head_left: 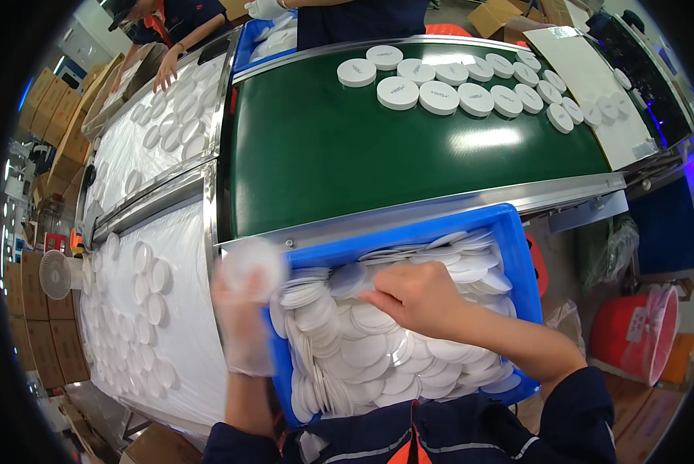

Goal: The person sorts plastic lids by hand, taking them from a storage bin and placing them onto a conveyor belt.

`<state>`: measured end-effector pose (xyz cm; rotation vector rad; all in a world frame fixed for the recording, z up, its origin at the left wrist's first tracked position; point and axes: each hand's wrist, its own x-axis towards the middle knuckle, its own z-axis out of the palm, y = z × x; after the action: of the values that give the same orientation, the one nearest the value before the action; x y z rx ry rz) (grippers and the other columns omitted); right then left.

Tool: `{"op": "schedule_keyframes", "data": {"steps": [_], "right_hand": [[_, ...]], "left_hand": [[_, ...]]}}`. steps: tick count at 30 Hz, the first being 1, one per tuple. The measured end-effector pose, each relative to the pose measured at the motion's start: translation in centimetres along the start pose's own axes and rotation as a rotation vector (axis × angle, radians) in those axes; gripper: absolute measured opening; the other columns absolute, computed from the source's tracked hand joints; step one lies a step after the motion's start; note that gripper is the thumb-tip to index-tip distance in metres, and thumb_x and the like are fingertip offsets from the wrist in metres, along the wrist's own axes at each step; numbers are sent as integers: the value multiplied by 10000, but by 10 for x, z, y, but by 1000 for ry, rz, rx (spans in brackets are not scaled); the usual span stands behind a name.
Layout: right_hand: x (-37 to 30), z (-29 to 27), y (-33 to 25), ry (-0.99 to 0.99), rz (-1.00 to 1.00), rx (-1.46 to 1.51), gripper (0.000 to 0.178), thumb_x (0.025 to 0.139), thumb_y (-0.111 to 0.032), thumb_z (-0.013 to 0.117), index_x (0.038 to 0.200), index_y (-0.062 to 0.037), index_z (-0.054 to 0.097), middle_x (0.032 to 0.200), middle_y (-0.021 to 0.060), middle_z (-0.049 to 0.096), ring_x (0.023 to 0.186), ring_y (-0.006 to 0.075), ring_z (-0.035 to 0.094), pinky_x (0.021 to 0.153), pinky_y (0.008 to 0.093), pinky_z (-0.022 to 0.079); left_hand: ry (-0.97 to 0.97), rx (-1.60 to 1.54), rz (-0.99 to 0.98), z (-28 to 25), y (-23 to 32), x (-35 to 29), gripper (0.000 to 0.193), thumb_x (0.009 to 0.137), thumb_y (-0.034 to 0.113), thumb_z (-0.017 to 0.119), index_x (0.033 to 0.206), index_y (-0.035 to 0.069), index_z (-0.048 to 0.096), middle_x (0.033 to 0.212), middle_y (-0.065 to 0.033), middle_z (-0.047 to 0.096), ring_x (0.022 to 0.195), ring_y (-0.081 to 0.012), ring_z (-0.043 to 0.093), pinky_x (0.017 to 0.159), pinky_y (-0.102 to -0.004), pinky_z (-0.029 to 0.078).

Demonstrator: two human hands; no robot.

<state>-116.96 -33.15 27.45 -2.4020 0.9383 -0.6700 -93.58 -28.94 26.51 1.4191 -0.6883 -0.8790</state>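
Note:
My left hand (243,313), in a thin see-through glove and smeared by motion, grips a round white lid (256,269). It is over the left rim of a blue bin (523,263). My right hand (420,298) is bare and closed above the bin's contents; what its fingers pinch, if anything, is hidden. Many thin white discs (366,350) fill the bin, some stacked on edge along its left side, others lying flat and overlapping. Beyond the bin, thick round white caps (398,93) with small print on top sit in rows on a green conveyor belt (324,162).
At left, a plastic-covered table (188,309) holds scattered white lids (158,276). A metal rail (432,209) edges the belt. Across it, a co-worker's hand (167,69) reaches over another table; a second person stands behind the belt. A red bucket (633,340) stands at right.

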Motion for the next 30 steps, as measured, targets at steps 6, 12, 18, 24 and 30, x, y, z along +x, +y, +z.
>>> {"op": "schedule_keyframes", "data": {"steps": [6, 12, 18, 24, 30], "right_hand": [[-24, 57, 17, -361, -321, -288, 101, 700, -155, 599, 663, -66, 571, 710, 46, 534, 743, 209, 519, 550, 315, 419], [-22, 65, 15, -664, -422, -629, 143, 666, -156, 574, 741, -76, 667, 816, 23, 559, 852, 196, 459, 674, 298, 345], [-19, 75, -1, -727, -440, -618, 169, 674, -184, 571, 765, -107, 691, 841, 9, 598, 903, 195, 449, 724, 298, 332], [-19, 81, 11, -618, -414, -493, 117, 627, -179, 585, 632, -111, 681, 696, 8, 619, 825, 219, 485, 644, 297, 366], [1, 62, 10, -486, -322, -302, 107, 608, -163, 596, 635, -85, 663, 666, 57, 616, 715, 227, 536, 537, 332, 406]], "left_hand": [[533, 644, -126, -177, -15, 29, 492, 820, 325, 539, 1206, 26, 473, 1092, -117, 534, 920, -203, 532, 682, -301, 451], [421, 1247, 798, -35, -6, 71, 524, 784, 177, 606, 1255, 34, 427, 1226, -168, 475, 1155, -325, 426, 980, -402, 335], [-351, 964, 958, 190, -36, 171, 670, 701, 242, 689, 1268, 48, 390, 1227, -175, 483, 1128, -336, 460, 955, -379, 373], [-400, 1095, 614, 263, -30, 180, 690, 704, 343, 653, 1265, 34, 395, 1236, -196, 466, 1139, -347, 441, 944, -391, 375], [-719, -343, -96, 124, 1, 117, 409, 800, 109, 595, 1173, -18, 482, 1174, -165, 530, 960, -264, 594, 716, -380, 541]]}}
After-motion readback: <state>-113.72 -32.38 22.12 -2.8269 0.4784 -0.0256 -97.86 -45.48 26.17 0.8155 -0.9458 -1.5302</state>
